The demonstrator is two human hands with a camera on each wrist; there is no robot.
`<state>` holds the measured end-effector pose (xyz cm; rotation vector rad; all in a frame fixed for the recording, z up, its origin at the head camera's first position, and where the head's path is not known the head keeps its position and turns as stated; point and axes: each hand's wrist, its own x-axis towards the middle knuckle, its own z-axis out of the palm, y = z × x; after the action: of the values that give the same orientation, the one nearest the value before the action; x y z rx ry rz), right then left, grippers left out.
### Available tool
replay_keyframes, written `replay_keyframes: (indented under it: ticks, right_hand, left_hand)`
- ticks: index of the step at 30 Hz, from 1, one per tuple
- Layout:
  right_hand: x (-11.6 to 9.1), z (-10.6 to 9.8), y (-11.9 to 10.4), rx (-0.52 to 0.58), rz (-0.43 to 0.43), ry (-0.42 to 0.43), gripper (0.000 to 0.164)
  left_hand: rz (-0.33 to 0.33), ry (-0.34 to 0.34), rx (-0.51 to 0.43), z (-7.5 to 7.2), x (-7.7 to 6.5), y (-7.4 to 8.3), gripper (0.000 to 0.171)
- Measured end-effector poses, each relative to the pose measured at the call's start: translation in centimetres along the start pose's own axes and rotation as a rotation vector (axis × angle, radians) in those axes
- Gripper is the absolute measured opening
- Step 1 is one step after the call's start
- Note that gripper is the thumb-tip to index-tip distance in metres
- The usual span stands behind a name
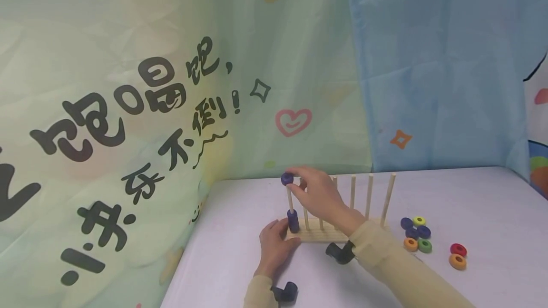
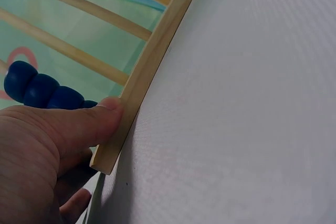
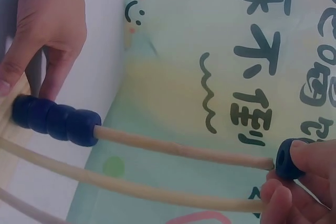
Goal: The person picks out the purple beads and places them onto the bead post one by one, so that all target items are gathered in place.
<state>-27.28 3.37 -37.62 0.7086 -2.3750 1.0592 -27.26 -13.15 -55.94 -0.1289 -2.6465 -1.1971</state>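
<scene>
My right hand (image 1: 318,194) pinches a dark blue bead (image 3: 290,158) between thumb and fingers. In the right wrist view, the bead's hole faces the tip of the leftmost wooden peg (image 3: 184,150), right at its end. A stack of several blue beads (image 3: 55,120) sits at the bottom of that peg. With my left hand (image 1: 274,246) I grip the left end of the wooden base (image 2: 152,61), the thumb lying along its front edge beside the stack. The other upright pegs in view carry no beads.
To the right of the rack lies a cluster of loose beads: blue ones (image 1: 412,233), a yellow (image 1: 419,221), a green (image 1: 425,245) and an orange one (image 1: 410,244). Farther right are a red bead (image 1: 458,250) and another orange bead (image 1: 457,262). A printed curtain (image 1: 295,70) hangs behind the table.
</scene>
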Motion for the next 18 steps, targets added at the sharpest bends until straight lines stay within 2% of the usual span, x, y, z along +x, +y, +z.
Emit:
replay_keyframes:
  ticks: [13,18]
  right_hand:
    - [0.46,0.68,0.37,0.034,0.06,0.008,0.035]
    - [0.43,0.77,0.64,0.02,0.068,-0.008,0.034]
  left_hand:
    - [-0.027,-0.01,-0.006,0.03,-0.08,0.1,0.053]
    - [-0.01,-0.007,-0.004,0.02,-0.05,0.11,0.053]
